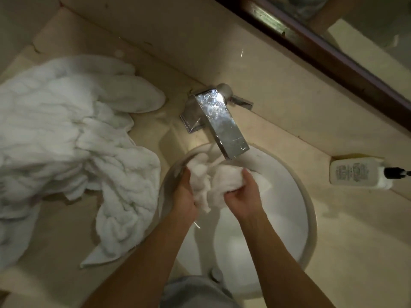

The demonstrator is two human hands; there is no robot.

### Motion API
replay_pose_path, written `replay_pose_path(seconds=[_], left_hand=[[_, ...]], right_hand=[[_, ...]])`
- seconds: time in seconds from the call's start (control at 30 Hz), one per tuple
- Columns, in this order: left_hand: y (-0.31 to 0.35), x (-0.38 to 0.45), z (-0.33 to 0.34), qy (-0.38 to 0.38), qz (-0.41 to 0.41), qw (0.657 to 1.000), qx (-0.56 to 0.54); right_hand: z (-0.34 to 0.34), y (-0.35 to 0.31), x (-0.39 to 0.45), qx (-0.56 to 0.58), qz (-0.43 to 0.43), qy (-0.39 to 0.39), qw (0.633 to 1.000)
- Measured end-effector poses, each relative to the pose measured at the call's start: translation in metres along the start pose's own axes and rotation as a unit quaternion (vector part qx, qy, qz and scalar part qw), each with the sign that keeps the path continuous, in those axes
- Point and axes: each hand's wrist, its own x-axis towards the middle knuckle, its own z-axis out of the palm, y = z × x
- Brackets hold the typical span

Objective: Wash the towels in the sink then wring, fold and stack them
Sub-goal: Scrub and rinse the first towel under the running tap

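Two hands on one small towel (205, 182): my left hand (184, 194) and right hand (244, 192) both have fingers curled tight into the bunched white cloth, held over the sink (309, 210) right under the faucet (224, 127), w/ water running onto it. I'd judge it soaked, so heavy, limp, a bit slick; best gripped at opposite ends for wringing. Pile of towels (66, 138) sits on counter to the left. Bottle (360, 173) label has print, unreadable from here.
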Motion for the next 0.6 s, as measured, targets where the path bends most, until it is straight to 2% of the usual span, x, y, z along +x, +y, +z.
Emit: replay_pose_path(seconds=[0.03, 0.07, 0.13, 0.17, 0.2, 0.23, 0.27, 0.3, 0.33, 0.37, 0.4, 0.5, 0.6], left_hand=[[0.0, 0.003, 0.007, -0.038, -0.028, 0.999, -0.019], [0.004, 0.0, 0.006, -0.122, -0.06, 0.986, -0.1], [0.009, 0.0, -0.006, -0.188, -0.082, 0.963, -0.174], [0.009, -0.002, 0.003, -0.199, -0.083, 0.962, -0.165], [0.009, -0.006, 0.007, -0.193, -0.049, 0.973, -0.118], [0.011, -0.006, 0.016, -0.165, 0.006, 0.986, -0.017], [0.01, -0.002, 0.025, -0.124, 0.075, 0.984, 0.104], [0.012, 0.004, 0.031, -0.091, 0.15, 0.958, 0.226], [0.019, 0.01, 0.034, -0.07, 0.207, 0.918, 0.331], [0.029, 0.014, 0.035, -0.062, 0.244, 0.88, 0.402], [0.038, 0.017, 0.038, -0.063, 0.267, 0.864, 0.422], [0.043, 0.011, 0.039, -0.108, 0.247, 0.861, 0.431], [0.01, -0.018, 0.034, -0.184, 0.162, 0.907, 0.342]], right_hand=[[-0.005, -0.003, -0.002, 0.092, -0.021, -0.008, 0.996], [-0.009, -0.005, -0.005, 0.143, -0.046, -0.017, 0.988], [-0.012, -0.004, -0.011, 0.133, -0.077, -0.023, 0.988], [-0.009, 0.002, -0.011, 0.09, -0.071, -0.022, 0.993], [-0.002, 0.011, -0.012, 0.027, -0.05, -0.014, 0.998], [0.007, 0.02, -0.017, -0.045, -0.04, -0.012, 0.998], [0.015, 0.027, -0.018, -0.111, -0.043, -0.012, 0.993], [0.022, 0.034, -0.018, -0.163, -0.071, 0.01, 0.984], [0.029, 0.037, -0.017, -0.204, -0.106, 0.026, 0.973], [0.035, 0.038, -0.016, -0.234, -0.146, 0.03, 0.961], [0.042, 0.034, -0.017, -0.253, -0.182, 0.02, 0.95], [0.049, 0.015, -0.008, -0.318, -0.263, 0.052, 0.909], [0.042, -0.01, 0.015, -0.455, -0.219, 0.064, 0.861]])
